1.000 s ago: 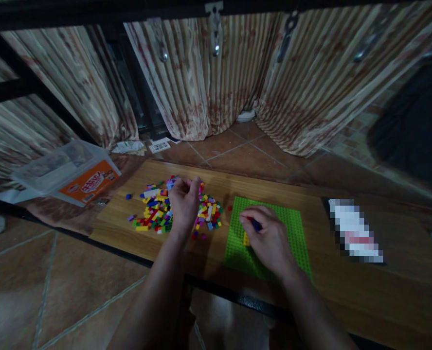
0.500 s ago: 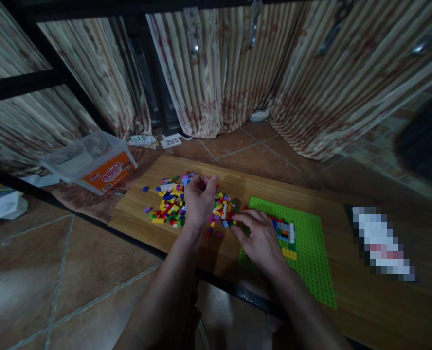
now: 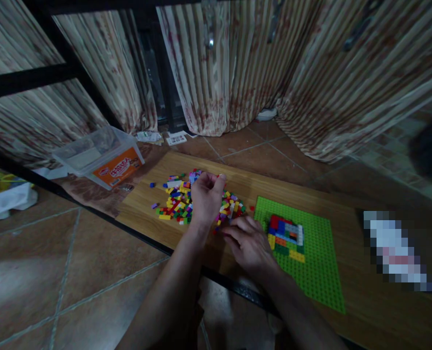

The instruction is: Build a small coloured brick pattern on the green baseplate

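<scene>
My left hand (image 3: 207, 199) hovers over the pile of small coloured toy bricks (image 3: 175, 204), thumb and forefinger drawn together. What sits in that pinch, if anything, is too small to make out. At the pile's near right edge, my right hand (image 3: 248, 245) reaches down with bent fingers slightly apart; no brick shows in it. Right of that hand lies a green baseplate (image 3: 318, 262). A flat block of joined red, blue, yellow, orange, grey and white bricks (image 3: 283, 233) is on its left part.
The wooden board (image 3: 143, 199) carries all this. A clear plastic box (image 3: 99, 155) with an orange label stands beyond its left end. A blurred-out flat object (image 3: 396, 250) lies at the right. Striped curtains (image 3: 197, 73) hang behind, and papers (image 3: 175, 138) lie on the floor.
My right hand has moved left off the baseplate's edge toward the pile, uncovering the joined bricks. The left hand keeps its pinch over the pile. The view has shifted slightly.
</scene>
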`<action>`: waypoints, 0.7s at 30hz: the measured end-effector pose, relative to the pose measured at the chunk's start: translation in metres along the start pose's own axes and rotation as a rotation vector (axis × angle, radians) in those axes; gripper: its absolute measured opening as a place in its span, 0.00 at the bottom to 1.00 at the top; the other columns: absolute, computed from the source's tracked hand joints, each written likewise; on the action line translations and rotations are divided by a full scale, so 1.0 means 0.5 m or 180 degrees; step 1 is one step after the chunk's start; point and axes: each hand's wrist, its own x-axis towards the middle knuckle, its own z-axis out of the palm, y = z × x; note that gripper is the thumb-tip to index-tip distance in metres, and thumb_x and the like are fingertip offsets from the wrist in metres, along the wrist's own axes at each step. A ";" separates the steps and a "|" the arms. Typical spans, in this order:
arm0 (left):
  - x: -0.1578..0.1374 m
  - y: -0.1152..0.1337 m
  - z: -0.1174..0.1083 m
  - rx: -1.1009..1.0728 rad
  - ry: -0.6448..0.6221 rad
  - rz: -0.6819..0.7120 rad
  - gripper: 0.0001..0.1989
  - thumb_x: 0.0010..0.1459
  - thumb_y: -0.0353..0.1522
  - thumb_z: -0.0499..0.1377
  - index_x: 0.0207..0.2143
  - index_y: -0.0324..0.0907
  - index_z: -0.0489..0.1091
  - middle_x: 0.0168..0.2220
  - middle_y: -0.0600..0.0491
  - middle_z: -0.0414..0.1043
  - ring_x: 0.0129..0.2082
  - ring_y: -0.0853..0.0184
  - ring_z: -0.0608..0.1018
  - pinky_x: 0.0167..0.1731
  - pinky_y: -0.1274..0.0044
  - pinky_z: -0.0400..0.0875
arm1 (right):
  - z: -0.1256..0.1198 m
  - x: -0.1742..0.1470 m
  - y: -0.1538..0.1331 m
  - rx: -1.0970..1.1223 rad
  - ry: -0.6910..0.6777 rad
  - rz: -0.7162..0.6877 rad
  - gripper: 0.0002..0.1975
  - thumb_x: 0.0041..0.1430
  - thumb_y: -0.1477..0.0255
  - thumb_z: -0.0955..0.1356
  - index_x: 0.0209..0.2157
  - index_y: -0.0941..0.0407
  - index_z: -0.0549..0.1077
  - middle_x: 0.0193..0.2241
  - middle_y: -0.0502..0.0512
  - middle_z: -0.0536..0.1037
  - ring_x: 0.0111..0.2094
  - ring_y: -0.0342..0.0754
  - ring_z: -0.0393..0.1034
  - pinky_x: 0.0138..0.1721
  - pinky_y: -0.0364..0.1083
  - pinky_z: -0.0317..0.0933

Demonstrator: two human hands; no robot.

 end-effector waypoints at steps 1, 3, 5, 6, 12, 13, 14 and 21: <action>0.000 0.000 0.000 -0.0001 -0.0009 0.0005 0.13 0.53 0.32 0.60 0.20 0.41 0.59 0.18 0.61 0.57 0.18 0.77 0.59 0.20 0.82 0.55 | 0.002 0.001 -0.001 -0.0056 -0.0011 0.0019 0.08 0.60 0.73 0.65 0.37 0.51 0.77 0.35 0.54 0.75 0.40 0.52 0.64 0.40 0.52 0.59; 0.001 0.000 -0.001 -0.0001 -0.0018 0.0004 0.13 0.52 0.32 0.60 0.20 0.41 0.59 0.18 0.61 0.57 0.18 0.77 0.59 0.20 0.82 0.55 | 0.004 0.003 -0.003 -0.0108 -0.0021 0.0053 0.08 0.60 0.73 0.65 0.35 0.52 0.77 0.34 0.55 0.75 0.39 0.52 0.64 0.40 0.52 0.59; 0.002 0.000 -0.001 0.0016 -0.0009 -0.0008 0.13 0.52 0.32 0.60 0.20 0.41 0.59 0.18 0.61 0.57 0.18 0.77 0.59 0.20 0.82 0.55 | 0.003 0.004 -0.004 -0.0037 0.0025 0.0087 0.08 0.61 0.72 0.64 0.34 0.52 0.76 0.34 0.55 0.75 0.39 0.52 0.65 0.42 0.52 0.59; 0.002 0.000 -0.001 0.0033 -0.0002 -0.0010 0.13 0.52 0.32 0.60 0.20 0.41 0.59 0.18 0.61 0.57 0.19 0.77 0.59 0.20 0.82 0.55 | 0.001 0.005 -0.004 0.0051 0.0072 0.0124 0.08 0.61 0.72 0.64 0.34 0.53 0.76 0.34 0.55 0.75 0.39 0.52 0.65 0.42 0.52 0.60; 0.002 -0.004 0.000 0.0101 -0.0017 0.0030 0.13 0.52 0.32 0.60 0.20 0.41 0.60 0.18 0.61 0.57 0.19 0.77 0.59 0.20 0.82 0.55 | -0.048 0.000 0.021 0.0819 0.0565 0.0716 0.09 0.63 0.69 0.62 0.38 0.53 0.74 0.36 0.53 0.78 0.38 0.47 0.72 0.41 0.46 0.64; 0.002 -0.004 0.000 0.0109 -0.0031 0.0029 0.13 0.52 0.32 0.60 0.20 0.41 0.60 0.18 0.61 0.57 0.19 0.77 0.59 0.20 0.82 0.55 | -0.062 -0.004 0.033 0.0869 0.0724 0.0867 0.09 0.63 0.68 0.63 0.38 0.53 0.75 0.36 0.53 0.78 0.38 0.47 0.72 0.41 0.46 0.64; 0.001 -0.004 0.000 0.0113 -0.0044 0.0023 0.13 0.52 0.32 0.61 0.20 0.41 0.60 0.17 0.61 0.57 0.18 0.77 0.59 0.20 0.82 0.55 | -0.077 -0.010 0.048 0.0887 0.0904 0.1033 0.10 0.62 0.66 0.64 0.38 0.53 0.75 0.36 0.53 0.79 0.38 0.47 0.73 0.41 0.46 0.64; -0.001 -0.003 0.005 0.0067 -0.0123 -0.0003 0.12 0.51 0.32 0.61 0.20 0.41 0.61 0.18 0.61 0.58 0.18 0.77 0.60 0.19 0.82 0.54 | -0.166 -0.066 0.164 0.0329 0.1302 0.1941 0.13 0.58 0.64 0.65 0.37 0.54 0.78 0.39 0.56 0.80 0.39 0.51 0.74 0.42 0.49 0.65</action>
